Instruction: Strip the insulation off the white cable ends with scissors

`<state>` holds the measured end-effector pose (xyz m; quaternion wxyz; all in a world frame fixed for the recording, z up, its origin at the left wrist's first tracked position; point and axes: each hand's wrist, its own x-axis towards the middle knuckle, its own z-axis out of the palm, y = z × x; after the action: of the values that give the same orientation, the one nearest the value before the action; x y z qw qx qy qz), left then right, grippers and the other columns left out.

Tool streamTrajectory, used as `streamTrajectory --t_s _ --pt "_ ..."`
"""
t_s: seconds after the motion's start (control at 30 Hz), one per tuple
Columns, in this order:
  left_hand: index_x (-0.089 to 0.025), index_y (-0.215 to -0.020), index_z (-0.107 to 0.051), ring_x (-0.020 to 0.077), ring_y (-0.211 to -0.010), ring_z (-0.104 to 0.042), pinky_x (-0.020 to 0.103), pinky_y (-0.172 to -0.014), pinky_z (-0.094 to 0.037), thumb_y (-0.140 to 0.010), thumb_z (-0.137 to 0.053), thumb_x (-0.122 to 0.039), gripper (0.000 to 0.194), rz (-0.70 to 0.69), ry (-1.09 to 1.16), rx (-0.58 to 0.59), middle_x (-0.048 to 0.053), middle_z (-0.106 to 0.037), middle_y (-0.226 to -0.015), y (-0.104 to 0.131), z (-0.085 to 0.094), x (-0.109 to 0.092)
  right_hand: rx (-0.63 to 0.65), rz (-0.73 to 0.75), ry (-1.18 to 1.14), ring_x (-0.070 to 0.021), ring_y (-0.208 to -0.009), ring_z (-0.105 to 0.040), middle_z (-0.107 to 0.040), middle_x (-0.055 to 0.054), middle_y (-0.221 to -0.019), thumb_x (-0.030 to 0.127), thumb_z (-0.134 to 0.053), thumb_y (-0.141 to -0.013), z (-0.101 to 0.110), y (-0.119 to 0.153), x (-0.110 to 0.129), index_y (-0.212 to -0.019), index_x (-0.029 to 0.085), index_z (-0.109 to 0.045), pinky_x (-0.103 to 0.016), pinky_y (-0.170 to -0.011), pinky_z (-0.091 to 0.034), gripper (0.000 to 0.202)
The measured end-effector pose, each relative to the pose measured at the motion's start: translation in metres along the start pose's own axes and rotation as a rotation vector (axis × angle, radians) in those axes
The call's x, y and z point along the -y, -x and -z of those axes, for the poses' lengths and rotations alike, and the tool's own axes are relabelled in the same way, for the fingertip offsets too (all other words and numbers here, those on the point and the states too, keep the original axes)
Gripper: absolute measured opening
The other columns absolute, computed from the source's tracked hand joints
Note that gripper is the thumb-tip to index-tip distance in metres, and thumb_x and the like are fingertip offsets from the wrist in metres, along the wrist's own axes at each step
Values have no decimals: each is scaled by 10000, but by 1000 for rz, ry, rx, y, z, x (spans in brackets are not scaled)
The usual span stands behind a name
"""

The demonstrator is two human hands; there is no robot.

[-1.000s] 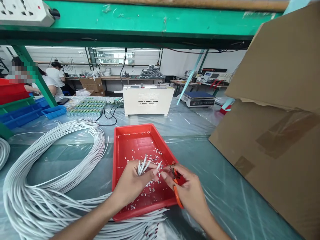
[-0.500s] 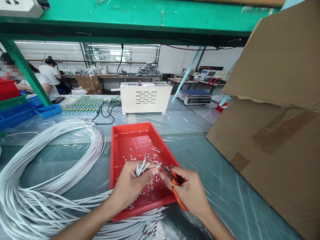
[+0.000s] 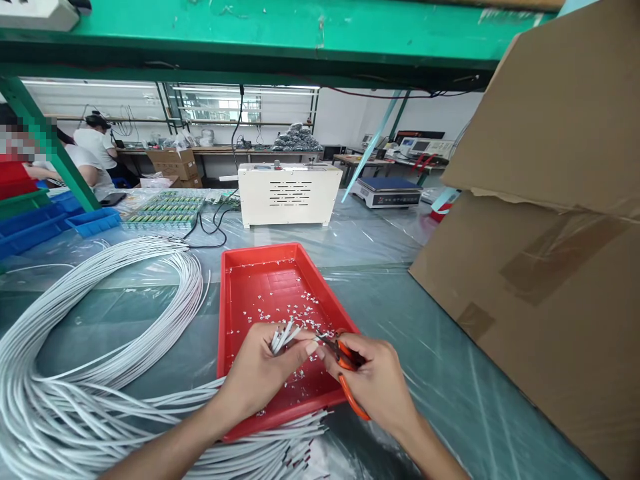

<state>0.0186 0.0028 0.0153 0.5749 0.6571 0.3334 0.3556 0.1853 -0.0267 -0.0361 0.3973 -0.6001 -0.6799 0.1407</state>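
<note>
My left hand (image 3: pixel 265 367) is closed round several white cables (image 3: pixel 284 335), whose ends stick up between thumb and fingers above the red tray (image 3: pixel 231 267). One cable end reaches out past the thumb tip towards my right hand (image 3: pixel 377 373). That hand grips orange-handled cutters (image 3: pixel 349 357), their dark jaws at the cable end by the left fingertips. Whether the jaws are closed on it is too small to tell. White scraps (image 3: pixel 303 310) lie scattered in the tray. A large coil of white cables (image 3: pixel 60 313) lies to the left, and cut ends (image 3: pixel 300 443) extend below the tray.
A big cardboard box (image 3: pixel 545 280) stands at the right. Behind the tray are a cream metal machine (image 3: pixel 287 195) and a scale (image 3: pixel 387 192). Blue bins (image 3: pixel 95 222) sit at the left, a green shelf beam (image 3: pixel 270 30) crosses overhead. Other people sit far left.
The cutters have moved slightly left, bringing their jaws onto or beside the cable end at my left fingertips. The whole view has shifted a little.
</note>
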Motion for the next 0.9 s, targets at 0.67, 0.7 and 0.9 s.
streamTrajectory --t_s 0.67,0.7,0.9 --pt "-136 -843 -666 163 -692 -614 227 -621 -450 -776 -511 -98 173 -310 -482 -160 56 -683 -776 10 -1 19 86 -47 -39 -82 -483 -191 -192 60 -536 361 -532 -759 -3 1 2 -524 197 -215 -210 -428 -178 428" --pt "-141 -846 -661 164 -703 -614 222 -616 -450 -790 -505 -117 168 -255 -452 -138 52 -683 -780 9 -1 17 50 -27 -10 -81 -480 -194 -196 63 -529 354 -542 -754 -2 1 1 -525 196 -218 -208 -433 -183 427" --pt "-135 -697 -615 130 -597 -573 195 -569 -434 -813 -540 -270 193 -67 -210 -31 7 -636 -613 3 1 4 -122 126 111 -73 -468 -246 -261 70 -504 290 -575 -730 -2 4 0 -526 186 -287 -200 -466 -209 368"
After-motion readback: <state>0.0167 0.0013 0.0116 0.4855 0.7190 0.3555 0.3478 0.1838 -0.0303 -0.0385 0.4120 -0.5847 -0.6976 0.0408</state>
